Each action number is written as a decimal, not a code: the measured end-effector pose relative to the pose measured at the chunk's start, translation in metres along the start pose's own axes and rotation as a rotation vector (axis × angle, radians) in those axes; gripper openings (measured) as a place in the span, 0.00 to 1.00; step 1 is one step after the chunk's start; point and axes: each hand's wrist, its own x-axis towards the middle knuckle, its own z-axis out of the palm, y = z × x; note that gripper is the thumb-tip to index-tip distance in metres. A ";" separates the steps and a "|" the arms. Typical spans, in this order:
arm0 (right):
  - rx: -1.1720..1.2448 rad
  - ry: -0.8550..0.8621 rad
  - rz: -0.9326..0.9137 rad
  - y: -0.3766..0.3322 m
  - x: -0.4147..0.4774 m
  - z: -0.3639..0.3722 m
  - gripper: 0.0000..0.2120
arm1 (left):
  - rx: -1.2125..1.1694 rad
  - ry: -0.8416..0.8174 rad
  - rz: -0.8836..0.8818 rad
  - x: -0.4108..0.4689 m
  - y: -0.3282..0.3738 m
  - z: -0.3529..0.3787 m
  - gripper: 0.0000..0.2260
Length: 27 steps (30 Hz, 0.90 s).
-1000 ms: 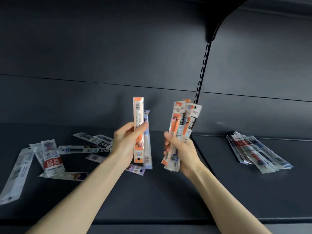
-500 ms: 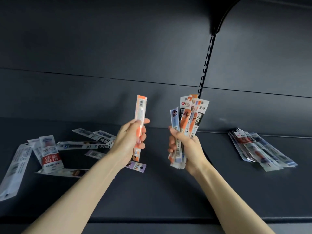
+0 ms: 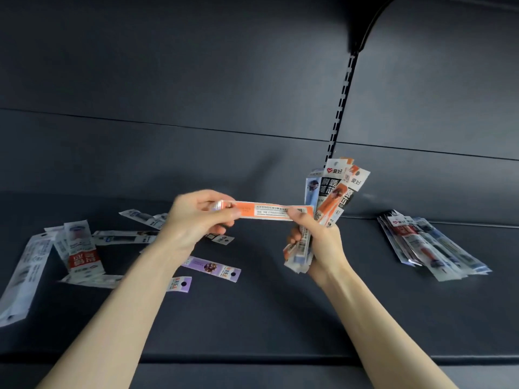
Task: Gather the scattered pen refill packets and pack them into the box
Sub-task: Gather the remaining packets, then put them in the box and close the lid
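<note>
My left hand [image 3: 196, 220] grips one end of an orange refill packet [image 3: 266, 211] held level above the dark shelf. The packet's other end touches the thumb of my right hand [image 3: 317, 242]. That hand is closed around an upright bunch of refill packets [image 3: 331, 192], fanned at the top. Several loose packets lie scattered on the shelf at the left, among them a red-and-white one [image 3: 81, 249] and a purple one [image 3: 210, 267]. No box is in view.
A stacked pile of packets [image 3: 429, 245] lies on the shelf at the right. The dark shelf [image 3: 252, 313] has a front edge near the bottom of the view. A slotted upright rail [image 3: 341, 108] runs up the dark back panel.
My left hand turned the orange packet from upright to level and brought its far end to my right hand. The right hand's bunch stayed upright.
</note>
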 end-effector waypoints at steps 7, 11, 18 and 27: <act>-0.331 -0.249 0.101 0.003 -0.013 0.010 0.09 | -0.428 0.253 0.047 0.001 -0.004 0.006 0.10; -0.212 -0.081 0.055 -0.002 -0.005 0.003 0.16 | -0.223 0.254 0.127 -0.002 -0.002 0.000 0.05; -0.349 -0.422 0.015 0.007 -0.012 0.010 0.05 | -0.040 -0.073 0.171 -0.014 -0.003 0.027 0.07; -0.270 -0.696 0.103 0.003 -0.013 0.013 0.08 | 0.021 -0.396 0.049 -0.015 0.000 0.038 0.15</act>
